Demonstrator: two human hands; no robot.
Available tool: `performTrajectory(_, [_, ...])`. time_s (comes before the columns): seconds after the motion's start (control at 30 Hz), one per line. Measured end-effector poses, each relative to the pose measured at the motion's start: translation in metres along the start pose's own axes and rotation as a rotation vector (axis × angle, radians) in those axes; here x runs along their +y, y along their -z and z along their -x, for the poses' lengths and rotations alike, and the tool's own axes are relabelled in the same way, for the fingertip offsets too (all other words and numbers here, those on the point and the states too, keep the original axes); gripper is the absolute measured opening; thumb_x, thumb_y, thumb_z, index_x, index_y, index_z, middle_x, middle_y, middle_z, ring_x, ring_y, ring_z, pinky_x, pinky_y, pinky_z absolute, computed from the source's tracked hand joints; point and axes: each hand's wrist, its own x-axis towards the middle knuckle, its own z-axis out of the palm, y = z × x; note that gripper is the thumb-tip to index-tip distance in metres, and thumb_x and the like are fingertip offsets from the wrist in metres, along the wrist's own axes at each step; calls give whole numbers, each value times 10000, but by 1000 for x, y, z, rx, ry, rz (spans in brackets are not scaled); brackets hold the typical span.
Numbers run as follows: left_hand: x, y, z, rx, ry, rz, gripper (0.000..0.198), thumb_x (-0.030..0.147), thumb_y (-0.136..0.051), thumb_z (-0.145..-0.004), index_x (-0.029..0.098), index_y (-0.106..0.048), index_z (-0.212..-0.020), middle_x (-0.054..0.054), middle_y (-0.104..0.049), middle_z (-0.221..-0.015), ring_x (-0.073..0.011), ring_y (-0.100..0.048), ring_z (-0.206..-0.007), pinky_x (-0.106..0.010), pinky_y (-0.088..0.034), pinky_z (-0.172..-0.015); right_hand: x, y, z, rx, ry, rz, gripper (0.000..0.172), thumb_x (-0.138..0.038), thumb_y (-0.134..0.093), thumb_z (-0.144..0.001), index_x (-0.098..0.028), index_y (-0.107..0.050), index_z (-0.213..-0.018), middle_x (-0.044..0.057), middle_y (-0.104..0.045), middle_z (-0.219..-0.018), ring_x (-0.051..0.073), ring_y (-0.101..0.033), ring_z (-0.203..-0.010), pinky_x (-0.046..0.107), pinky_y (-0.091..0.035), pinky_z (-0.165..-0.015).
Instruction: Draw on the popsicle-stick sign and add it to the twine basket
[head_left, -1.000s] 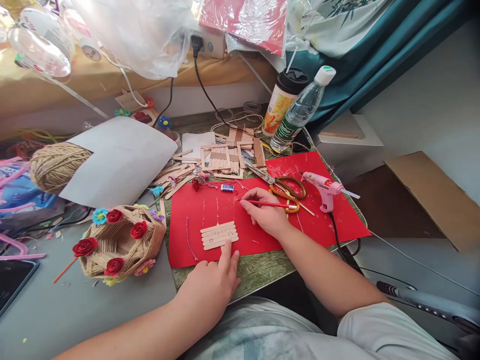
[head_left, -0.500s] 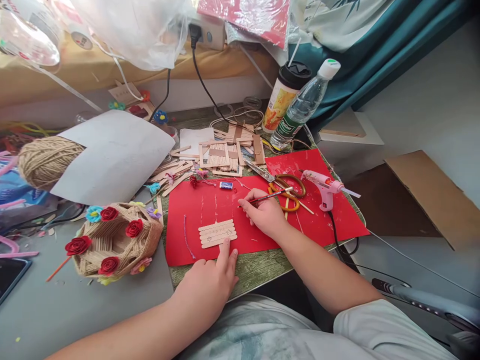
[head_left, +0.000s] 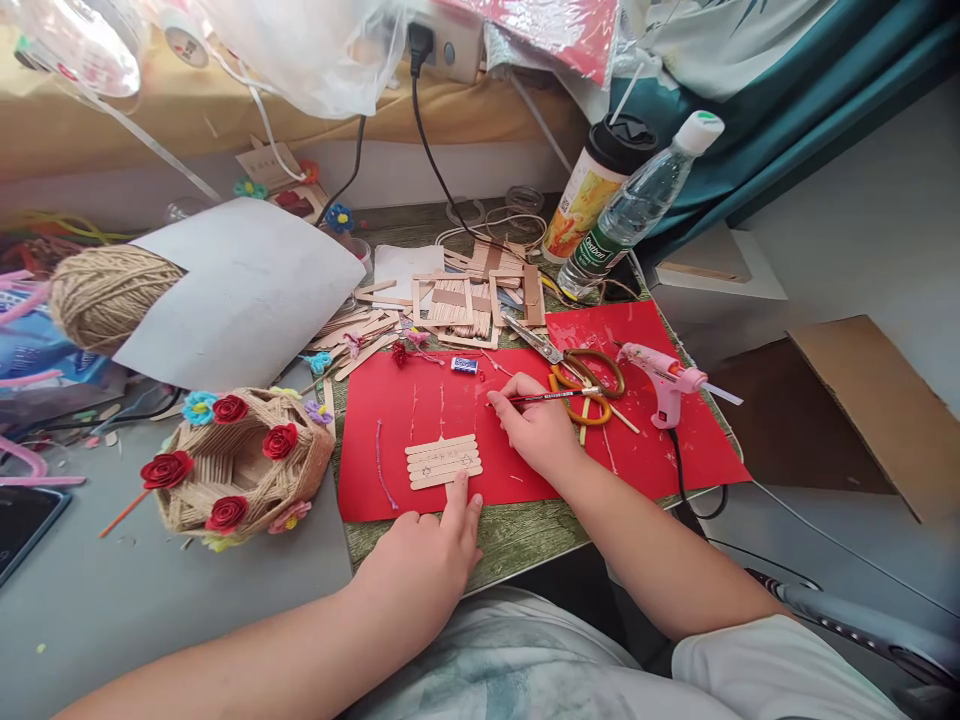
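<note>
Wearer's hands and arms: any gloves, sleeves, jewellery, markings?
The left hand and right hand are bare, with no gloves, rings or watch visible. Both forearms are uncovered. A short white sleeve shows on the right upper arm. No sleeve is in view on the left arm.

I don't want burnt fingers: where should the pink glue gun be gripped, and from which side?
Grip the pink glue gun by its handle, coming from the table's near edge. It lies on the red sheet with the handle pointing toward that edge, cord trailing from its end, which likely keeps the grip off both barrel ends.
</note>
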Motion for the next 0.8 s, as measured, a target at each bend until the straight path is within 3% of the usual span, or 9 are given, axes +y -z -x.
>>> performTrajectory(0.13, [0, 0, 0, 10, -6, -18, 527, 347, -410, -1015, 160, -506, -1498, -292, -419, -1563, -214, -725, -700, -377, -567, -598, -2, 1, -2, 31, 92, 104, 347, -504, -579, -968, -236, -548, -749, -1, -579, -669, 174, -548, -630, 299, -425, -608])
performTrajectory(0.23, [0, 0, 0, -9, -8, -11, 529, 348, -422, -1014, 165, -497, -1505, -293, -413, -1567, -208, -727, -708, -372, -568, -612, -1, 1, -3, 46, 67, 138, 350, -490, -591, -962, -237, -524, -730, -13, -558, -625, 163, -530, -575, 294, -409, -568])
performTrajectory(0.43, [-1, 0, 0, -4, -3, -5, 537, 360, -399, -1018, 167, -488, -1512, -294, -412, -1568, -219, -727, -718, -378, -562, -601, 2, 1, -1, 3, -118, -217, 356, -583, -633, -917, -253, -534, -830, -50, -566, -580, 128, -488, -392, 262, -360, -398])
performTrajectory(0.57, [-1, 0, 0, 19, 10, -17, 532, 382, -417, -1011, 185, -516, -1495, -272, -423, -1570, -213, -724, -691, -368, -556, -580, 1, 5, 4, -3, -81, -238, 323, -558, -676, -898, -244, -602, -888, -23, -624, -675, 144, -593, -499, 275, -460, -499])
performTrajectory(0.8, [0, -2, 1, 37, 5, -35, 526, 377, -406, -1011, 183, -534, -1483, -265, -438, -1561, -208, -718, -681, -360, -553, -570, 3, 7, 6, -21, -34, -80, 346, -545, -573, -968, -249, -563, -789, 6, -632, -730, 174, -592, -631, 303, -488, -603])
